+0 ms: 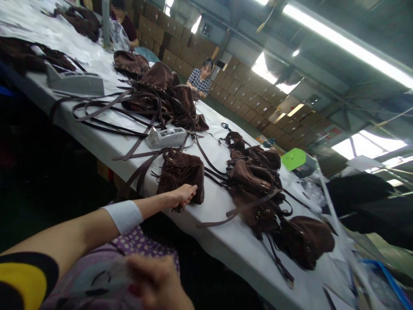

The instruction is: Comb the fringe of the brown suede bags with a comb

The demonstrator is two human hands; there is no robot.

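Note:
My left hand (185,196), below a white band on the forearm, has its fingers closed at the lower edge of a dark brown fringed bag (189,172). The bag lies at the table's near edge, its long straps trailing over the side and across the top. My right hand (159,280) is low in front of my body, over my patterned clothing, away from the bag. Motion blurs its fingers, so I cannot make out whether anything is in them. A grey tape dispenser (169,137) stands just behind the bag.
Brown bags with tangled straps lie in a heap (161,94) at the left and a row (254,185) at the right of the white table (222,245). Another tape dispenser (75,82) stands farther left. Two people work beyond, before stacked cartons (245,99).

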